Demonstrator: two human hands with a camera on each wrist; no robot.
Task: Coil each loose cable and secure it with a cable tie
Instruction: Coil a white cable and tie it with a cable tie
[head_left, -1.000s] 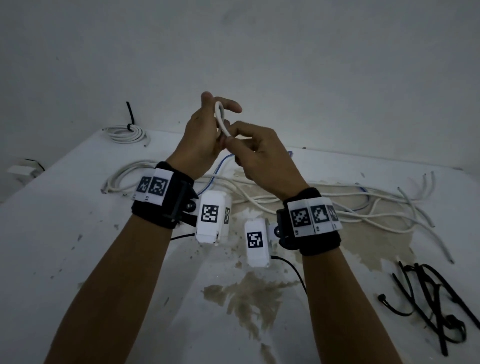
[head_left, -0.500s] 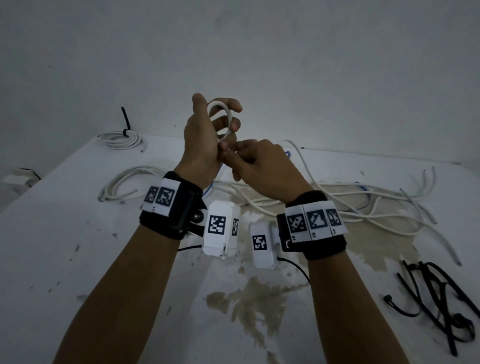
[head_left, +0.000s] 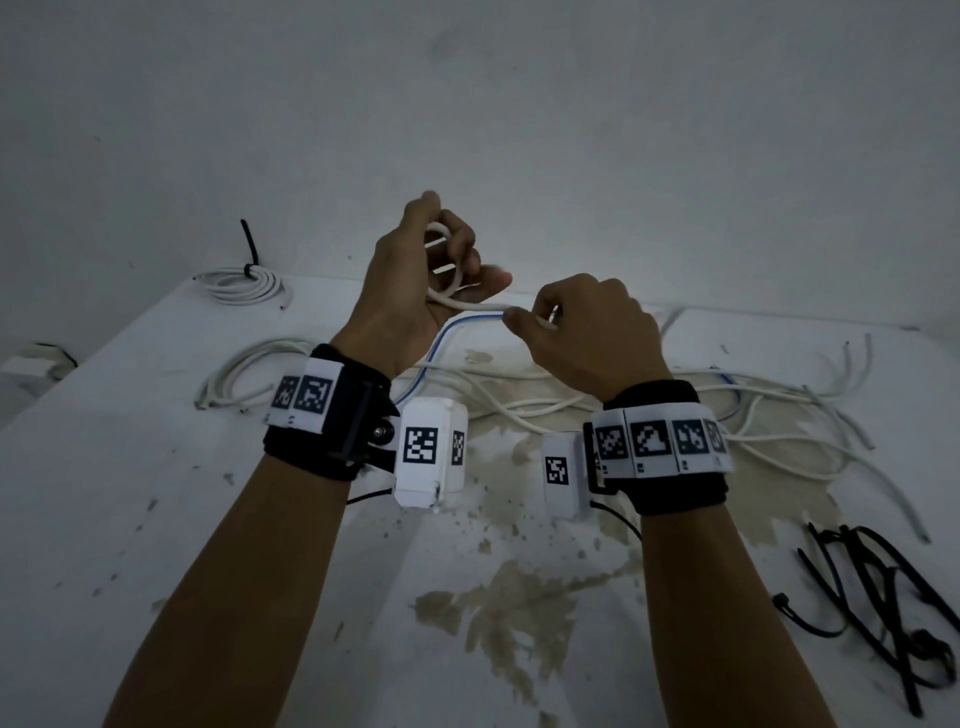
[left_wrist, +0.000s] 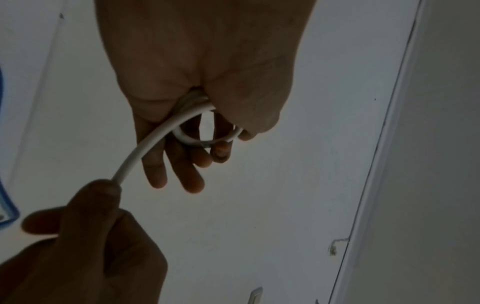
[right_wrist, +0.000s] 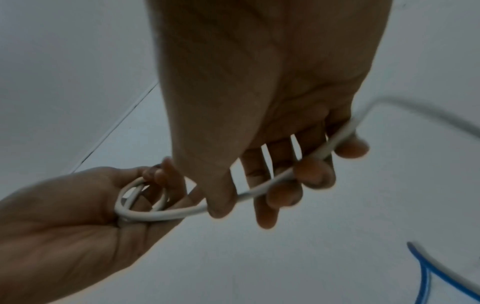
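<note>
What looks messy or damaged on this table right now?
The white tabletop has brownish patches where its surface looks worn or stained, with flecks scattered around. Loose white cables sprawl tangled beside black cable ties.

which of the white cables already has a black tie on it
The small white coil at the table's far left corner: a black cable tie cinches it. The other white cables lie loose or untied.

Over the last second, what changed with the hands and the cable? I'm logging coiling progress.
The right hand slid away from the left hand to the right, drawing out a straight run of the white cable it pinches. The left hand lowered a little, and more loops show in it. Both hands kept their hold; the tied coil and black ties stayed put.
</note>
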